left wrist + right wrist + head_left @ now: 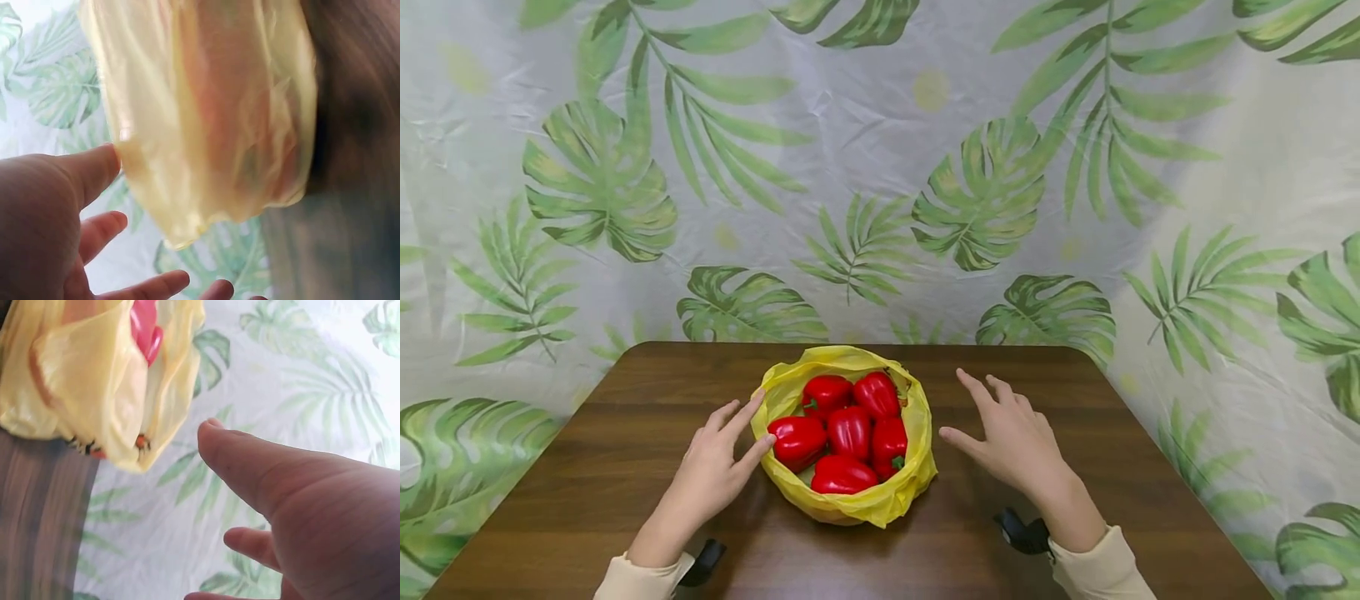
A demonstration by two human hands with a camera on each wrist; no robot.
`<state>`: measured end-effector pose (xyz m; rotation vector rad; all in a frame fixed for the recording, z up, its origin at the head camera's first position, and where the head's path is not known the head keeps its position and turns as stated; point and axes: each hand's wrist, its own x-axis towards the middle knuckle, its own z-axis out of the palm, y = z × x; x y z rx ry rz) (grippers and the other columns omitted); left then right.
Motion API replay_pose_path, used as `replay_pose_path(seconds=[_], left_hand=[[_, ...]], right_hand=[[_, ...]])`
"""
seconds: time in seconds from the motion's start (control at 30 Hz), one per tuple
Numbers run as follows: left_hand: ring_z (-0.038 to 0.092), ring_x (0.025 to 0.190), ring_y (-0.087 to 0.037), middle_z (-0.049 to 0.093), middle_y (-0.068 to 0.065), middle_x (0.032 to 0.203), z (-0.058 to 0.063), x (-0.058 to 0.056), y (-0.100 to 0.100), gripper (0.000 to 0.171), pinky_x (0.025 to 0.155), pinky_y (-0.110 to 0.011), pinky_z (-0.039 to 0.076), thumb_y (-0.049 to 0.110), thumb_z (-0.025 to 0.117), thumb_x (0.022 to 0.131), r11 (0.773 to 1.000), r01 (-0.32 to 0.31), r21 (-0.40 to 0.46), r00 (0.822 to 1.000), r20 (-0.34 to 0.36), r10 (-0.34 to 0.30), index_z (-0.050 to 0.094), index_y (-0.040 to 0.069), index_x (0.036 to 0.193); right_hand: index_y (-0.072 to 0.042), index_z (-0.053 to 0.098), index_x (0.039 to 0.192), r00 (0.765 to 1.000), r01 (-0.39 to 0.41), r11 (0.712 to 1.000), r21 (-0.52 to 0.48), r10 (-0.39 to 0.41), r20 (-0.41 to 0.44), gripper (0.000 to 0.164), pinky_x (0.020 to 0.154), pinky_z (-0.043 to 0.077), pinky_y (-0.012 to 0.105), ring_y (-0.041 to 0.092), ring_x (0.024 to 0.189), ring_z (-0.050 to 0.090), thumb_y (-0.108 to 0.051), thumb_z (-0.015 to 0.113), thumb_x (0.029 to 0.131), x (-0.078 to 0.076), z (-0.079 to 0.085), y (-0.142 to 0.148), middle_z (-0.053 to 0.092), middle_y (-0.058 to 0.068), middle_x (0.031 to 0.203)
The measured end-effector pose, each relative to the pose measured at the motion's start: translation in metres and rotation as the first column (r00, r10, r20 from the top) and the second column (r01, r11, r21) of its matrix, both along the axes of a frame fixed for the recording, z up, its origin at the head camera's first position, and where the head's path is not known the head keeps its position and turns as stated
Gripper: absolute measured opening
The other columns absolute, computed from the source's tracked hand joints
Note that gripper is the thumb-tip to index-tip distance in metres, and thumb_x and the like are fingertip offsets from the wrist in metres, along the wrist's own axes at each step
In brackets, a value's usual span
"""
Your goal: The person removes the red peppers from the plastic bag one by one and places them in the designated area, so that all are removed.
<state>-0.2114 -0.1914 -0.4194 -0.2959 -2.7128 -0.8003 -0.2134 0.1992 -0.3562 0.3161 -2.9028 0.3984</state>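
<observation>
A yellow plastic bag point(808, 496), its mouth spread wide, stands on the table with several red bell peppers point(850, 431) inside. My left hand point(715, 458) is at the bag's left side, fingers spread and straight; its thumb tip appears to meet the yellow plastic point(162, 125) in the left wrist view. To the right of the bag, my right hand point(1015, 437) hovers with fingers extended, holding nothing. The right wrist view shows a gap between that thumb and the bag's side point(94, 381), with a bit of red pepper point(145, 331) showing at the opening.
The dark brown wooden table point(647, 400) has rounded far corners. Behind it hangs a pale cloth point(865, 150) printed with green leaves. Black straps, one point(1022, 532) near the right wrist, sit by the cream sleeves point(1105, 567).
</observation>
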Motion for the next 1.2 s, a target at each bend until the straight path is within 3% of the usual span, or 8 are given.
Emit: replay_pose_path(seconds=[0.1,0.23,0.4,0.63,0.87,1.03,1.2], left_hand=[[0.059,0.129,-0.057,0.051,-0.035,0.153,-0.005,-0.005,-0.002,0.069,0.103,-0.073,0.050,0.038,0.073,0.103,0.997,0.031,0.068,0.999,0.028,-0.033,0.049,0.016,0.163],[0.070,0.118,-0.041,0.058,-0.028,0.149,-0.010,-0.010,-0.005,0.071,0.098,-0.063,0.057,0.042,0.075,0.101,0.990,0.017,0.137,0.997,0.070,-0.027,0.050,0.015,0.162],[0.071,0.109,-0.031,0.067,-0.021,0.138,-0.012,-0.013,-0.006,0.066,0.094,-0.056,0.057,0.039,0.078,0.099,0.990,0.021,0.142,0.999,0.032,-0.025,0.057,0.013,0.157],[0.073,0.107,-0.031,0.068,-0.021,0.142,-0.017,-0.014,-0.002,0.066,0.070,-0.024,0.057,0.032,0.083,0.095,0.982,0.048,0.183,0.999,0.001,-0.049,0.062,0.005,0.151],[0.074,0.108,-0.030,0.067,-0.020,0.147,-0.020,-0.017,0.001,0.071,0.071,-0.023,0.058,0.034,0.086,0.092,0.979,0.043,0.198,0.999,0.003,-0.044,0.061,0.001,0.151],[0.078,0.092,-0.023,0.061,-0.021,0.154,-0.022,-0.016,-0.003,0.082,0.073,-0.023,0.059,0.041,0.088,0.090,0.979,0.007,0.205,0.997,0.070,-0.022,0.057,0.002,0.154],[0.077,0.101,-0.026,0.060,-0.020,0.155,-0.023,-0.016,-0.005,0.086,0.074,-0.023,0.059,0.042,0.090,0.088,0.978,0.001,0.208,0.996,0.089,-0.020,0.055,0.003,0.156]], right_hand=[[-0.024,0.042,0.166,1.000,-0.022,1.000,-0.013,0.022,-0.009,0.082,0.087,0.057,0.066,0.051,0.126,0.062,-0.056,0.074,0.098,-0.007,0.004,-0.011,0.055,0.026,0.154],[-0.024,0.048,0.162,0.998,-0.062,0.995,-0.076,0.061,-0.005,0.076,0.079,0.061,0.059,0.042,0.118,0.067,-0.052,0.076,0.098,-0.019,0.009,-0.028,0.062,0.021,0.145],[-0.023,0.052,0.158,0.995,-0.095,0.987,-0.130,0.099,0.023,0.070,0.079,0.061,0.056,0.036,0.111,0.069,-0.048,0.076,0.098,-0.031,0.012,-0.049,0.065,0.015,0.139],[-0.017,0.055,0.155,0.994,-0.097,0.990,-0.101,0.102,0.044,0.069,0.084,0.062,0.055,0.034,0.107,0.070,-0.045,0.079,0.097,-0.041,0.004,-0.062,0.066,0.015,0.134],[-0.012,0.059,0.152,0.989,-0.108,0.987,-0.116,0.119,0.090,0.067,0.085,0.061,0.052,0.029,0.106,0.069,-0.046,0.078,0.098,-0.045,0.002,-0.071,0.068,0.012,0.128],[-0.008,0.059,0.153,0.978,-0.134,0.977,-0.164,0.157,0.134,0.067,0.092,0.061,0.054,0.033,0.119,0.068,-0.044,0.077,0.098,-0.050,0.000,-0.081,0.068,0.016,0.136],[-0.003,0.057,0.152,0.961,-0.185,0.959,-0.213,0.222,0.167,0.068,0.105,0.057,0.059,0.042,0.136,0.060,-0.040,0.077,0.098,-0.055,-0.003,-0.091,0.066,0.020,0.145]])
